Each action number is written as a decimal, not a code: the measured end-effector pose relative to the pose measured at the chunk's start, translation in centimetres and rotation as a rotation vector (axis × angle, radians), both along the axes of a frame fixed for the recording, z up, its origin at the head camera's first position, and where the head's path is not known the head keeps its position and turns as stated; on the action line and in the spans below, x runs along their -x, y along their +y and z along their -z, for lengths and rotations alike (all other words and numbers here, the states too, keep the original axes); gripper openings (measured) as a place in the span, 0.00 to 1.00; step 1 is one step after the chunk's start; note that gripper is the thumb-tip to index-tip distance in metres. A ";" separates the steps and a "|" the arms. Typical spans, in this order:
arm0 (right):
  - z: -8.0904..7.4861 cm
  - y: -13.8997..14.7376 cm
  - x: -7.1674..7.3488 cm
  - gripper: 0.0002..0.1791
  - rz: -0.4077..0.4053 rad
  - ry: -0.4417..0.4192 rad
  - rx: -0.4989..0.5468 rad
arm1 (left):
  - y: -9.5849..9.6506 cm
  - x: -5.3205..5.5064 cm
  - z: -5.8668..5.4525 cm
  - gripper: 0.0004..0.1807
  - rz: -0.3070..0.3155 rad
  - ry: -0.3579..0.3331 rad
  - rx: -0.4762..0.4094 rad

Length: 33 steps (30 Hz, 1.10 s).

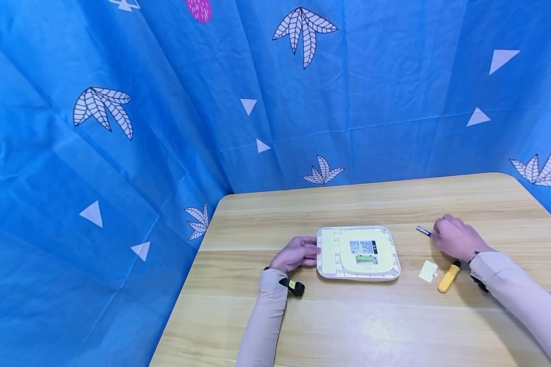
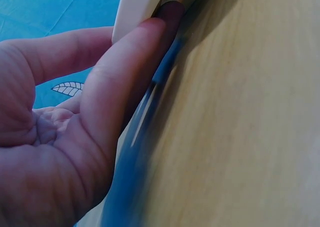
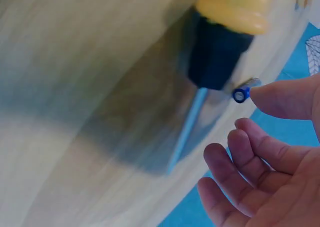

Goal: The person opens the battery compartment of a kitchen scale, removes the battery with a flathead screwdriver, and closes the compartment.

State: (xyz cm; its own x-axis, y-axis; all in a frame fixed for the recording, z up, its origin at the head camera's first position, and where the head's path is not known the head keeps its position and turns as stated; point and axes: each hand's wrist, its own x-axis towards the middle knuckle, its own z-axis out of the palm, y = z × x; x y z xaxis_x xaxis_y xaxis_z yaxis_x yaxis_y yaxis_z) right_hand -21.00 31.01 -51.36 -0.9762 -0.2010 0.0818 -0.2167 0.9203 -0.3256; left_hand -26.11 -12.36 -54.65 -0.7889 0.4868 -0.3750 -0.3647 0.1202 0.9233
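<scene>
A white plastic device (image 1: 335,255) with rounded corners lies with its labelled face up. One green battery (image 1: 366,258) shows in its small uncovered compartment. My left hand (image 1: 298,253) pinches the device's left edge between thumb and fingers; the left wrist view shows the device's edge (image 2: 134,12) close up. To the right, a blue and silver battery (image 1: 423,231) lies on the table. The thumb of my right hand (image 1: 459,237) is right at this battery (image 3: 241,94) in the right wrist view, while the other fingers are loosely bent and apart from it.
A yellow-handled screwdriver (image 1: 449,278) lies under my right wrist, its metal shaft (image 3: 187,129) seen in the right wrist view. Beside it is a small white cover (image 1: 428,270). The wooden table (image 1: 349,316) meets a blue patterned curtain (image 1: 385,142) at the back and left.
</scene>
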 end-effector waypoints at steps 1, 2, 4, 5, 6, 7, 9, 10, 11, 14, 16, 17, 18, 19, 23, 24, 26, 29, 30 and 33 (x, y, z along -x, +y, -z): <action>-0.1 0.0 0.0 0.10 -0.001 0.014 0.002 | 0.0 0.0 0.0 0.29 0.001 0.004 0.000; -0.3 -0.1 -0.1 0.12 -0.002 0.029 0.004 | 0.0 0.0 0.0 0.29 0.002 0.006 0.000; -0.6 -0.4 -0.1 0.14 -0.010 0.057 0.008 | 0.0 0.0 0.1 0.29 0.002 0.010 -0.002; -0.8 -0.6 -0.2 0.15 -0.014 0.067 0.011 | 0.0 0.0 0.1 0.29 0.002 0.013 -0.003; -1.0 -0.9 -0.2 0.15 -0.016 0.072 0.013 | 0.0 0.0 0.1 0.29 0.002 0.012 -0.005; -1.2 -1.1 -0.3 0.15 -0.018 0.078 0.014 | 0.0 0.0 0.1 0.29 0.001 0.012 -0.007; -1.6 -1.7 -0.5 0.14 -0.027 0.085 0.022 | 0.0 -0.1 0.1 0.28 -0.003 0.009 -0.009; -1.9 -2.1 -0.6 0.13 -0.034 0.094 0.027 | 0.1 -0.1 0.0 0.28 -0.004 0.009 -0.009; -2.1 -2.4 -0.7 0.12 -0.042 0.099 0.033 | 0.1 -0.1 0.0 0.28 -0.006 0.007 -0.010; -2.7 -3.4 -1.0 0.11 -0.070 0.117 0.048 | 0.1 -0.2 0.0 0.28 -0.006 0.006 -0.011; -2.9 -4.1 -1.2 0.10 -0.084 0.124 0.057 | 0.1 -0.1 0.0 0.28 -0.002 0.008 -0.012; -3.0 -4.5 -1.3 0.11 -0.090 0.122 0.062 | 0.1 -0.1 0.0 0.28 -0.001 0.007 -0.013; -3.1 -4.8 -1.4 0.11 -0.096 0.123 0.066 | 0.1 -0.1 0.0 0.28 0.001 0.009 -0.014; -3.1 -5.1 -1.4 0.11 -0.100 0.123 0.071 | 0.1 -0.1 0.0 0.28 0.002 0.014 -0.014; -3.3 -6.4 -1.7 0.09 -0.141 0.156 0.075 | 0.1 0.0 0.1 0.28 -0.003 0.012 -0.014; -3.3 -6.8 -1.8 0.09 -0.156 0.167 0.072 | 0.1 0.0 0.1 0.28 -0.003 0.014 -0.013; -3.4 -7.4 -1.9 0.08 -0.183 0.189 0.061 | 0.1 -0.1 0.1 0.28 -0.004 0.013 -0.010; -3.5 -8.3 -2.0 0.07 -0.213 0.209 0.052 | 0.1 -0.1 0.1 0.28 -0.003 0.017 -0.007; -3.5 -8.6 -2.0 0.07 -0.223 0.216 0.050 | 0.1 -0.1 0.1 0.28 -0.003 0.017 -0.007; -3.4 -9.3 -2.1 0.06 -0.251 0.235 0.035 | 0.1 -0.1 0.1 0.28 -0.002 0.017 -0.008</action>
State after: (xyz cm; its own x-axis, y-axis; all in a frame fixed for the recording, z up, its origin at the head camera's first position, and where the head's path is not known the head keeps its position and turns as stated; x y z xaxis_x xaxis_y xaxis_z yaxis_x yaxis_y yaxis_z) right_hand -18.90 21.68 -47.98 -0.8501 -0.4256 0.3101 -0.5080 0.8178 -0.2703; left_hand -25.97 -12.25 -54.79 -0.7961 0.4880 -0.3579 -0.3494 0.1123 0.9302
